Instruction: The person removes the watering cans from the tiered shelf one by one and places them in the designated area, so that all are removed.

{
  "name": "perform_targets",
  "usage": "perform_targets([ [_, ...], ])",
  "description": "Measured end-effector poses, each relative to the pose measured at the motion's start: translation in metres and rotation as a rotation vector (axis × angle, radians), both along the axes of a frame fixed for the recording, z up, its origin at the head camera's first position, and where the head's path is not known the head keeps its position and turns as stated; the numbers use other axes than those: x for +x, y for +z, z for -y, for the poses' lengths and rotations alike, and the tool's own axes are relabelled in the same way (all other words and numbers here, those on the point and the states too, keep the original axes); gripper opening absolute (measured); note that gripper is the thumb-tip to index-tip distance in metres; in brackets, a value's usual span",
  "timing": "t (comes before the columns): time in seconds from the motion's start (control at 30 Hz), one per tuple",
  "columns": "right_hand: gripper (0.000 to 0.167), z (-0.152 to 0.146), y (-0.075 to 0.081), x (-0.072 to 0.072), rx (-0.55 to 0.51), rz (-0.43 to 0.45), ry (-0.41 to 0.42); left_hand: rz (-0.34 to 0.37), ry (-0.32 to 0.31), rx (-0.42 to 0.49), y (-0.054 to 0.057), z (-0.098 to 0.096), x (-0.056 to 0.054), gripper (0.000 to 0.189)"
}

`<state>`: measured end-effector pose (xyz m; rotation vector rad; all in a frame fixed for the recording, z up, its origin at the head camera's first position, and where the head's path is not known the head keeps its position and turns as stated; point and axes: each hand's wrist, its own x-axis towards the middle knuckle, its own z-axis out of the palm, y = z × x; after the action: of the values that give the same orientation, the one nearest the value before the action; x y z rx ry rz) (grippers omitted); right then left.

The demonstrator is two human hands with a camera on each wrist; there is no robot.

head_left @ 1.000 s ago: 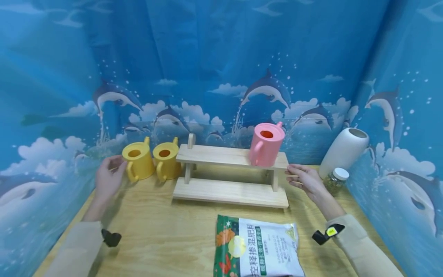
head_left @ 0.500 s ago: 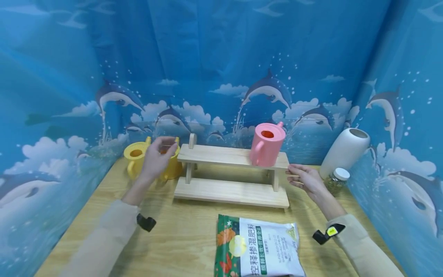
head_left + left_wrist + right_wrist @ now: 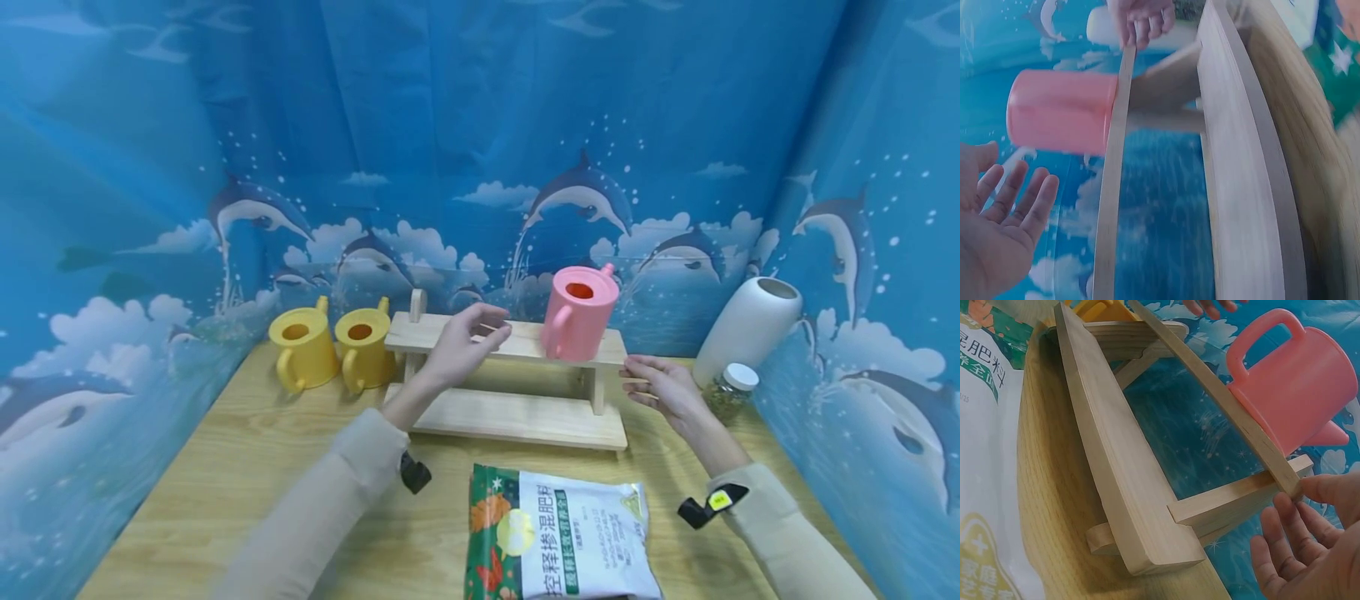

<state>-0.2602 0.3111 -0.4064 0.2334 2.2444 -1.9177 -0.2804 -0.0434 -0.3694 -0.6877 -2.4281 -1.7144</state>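
Observation:
A two-tier wooden shelf rack (image 3: 517, 417) stands on the table, with a pink watering can (image 3: 588, 329) upright at the right of its upper board. My left hand (image 3: 459, 348) hovers over the upper board, left of the can, holding nothing. Its fingers reach toward the can, loosely spread in the left wrist view, apart from the can's pink wall (image 3: 1063, 112). At the right end of the upper board, my right hand (image 3: 670, 392) pinches the corner between thumb and forefinger. The right wrist view shows that thumb (image 3: 1325, 487) on top of the board's end.
Two yellow watering cans (image 3: 309, 354) (image 3: 371, 358) stand left of the rack. A white and green fertilizer bag (image 3: 592, 537) lies in front. A white vase (image 3: 742, 329) and a white-lidded jar (image 3: 726, 396) are at the right. Dolphin-print curtains (image 3: 465, 125) enclose the table.
My left hand has swept rightward, from beside the left yellow watering can, past both yellow cans, to over the rack's upper board. My right hand has stayed at the board's corner.

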Motion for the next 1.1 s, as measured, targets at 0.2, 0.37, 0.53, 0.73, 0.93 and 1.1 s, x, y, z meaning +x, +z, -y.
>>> perform_targets([
  [0.2, 0.069, -0.002, 0.001, 0.001, 0.002, -0.007, 0.016, 0.015, -0.081, 0.012, 0.003, -0.037, -0.005, 0.035],
  [0.37, 0.069, -0.004, 0.001, 0.001, -0.006, -0.004, 0.023, 0.027, -0.107, -0.005, 0.006, -0.056, -0.007, 0.035],
  [0.53, 0.068, -0.003, 0.001, 0.001, -0.021, -0.005, 0.029, 0.066, -0.113, -0.017, 0.009, -0.065, -0.009, 0.033],
  [0.73, 0.067, -0.003, 0.001, 0.001, -0.031, -0.001, 0.024, 0.076, -0.129, -0.037, 0.011, -0.065, -0.011, 0.028],
  [0.93, 0.067, -0.002, 0.001, 0.001, -0.020, 0.001, 0.023, 0.091, -0.099, -0.075, 0.014, -0.048, -0.007, 0.025],
  [1.1, 0.065, -0.001, 0.001, 0.001, -0.014, 0.009, 0.014, 0.107, -0.100, -0.086, 0.015, -0.023, 0.002, 0.025],
])
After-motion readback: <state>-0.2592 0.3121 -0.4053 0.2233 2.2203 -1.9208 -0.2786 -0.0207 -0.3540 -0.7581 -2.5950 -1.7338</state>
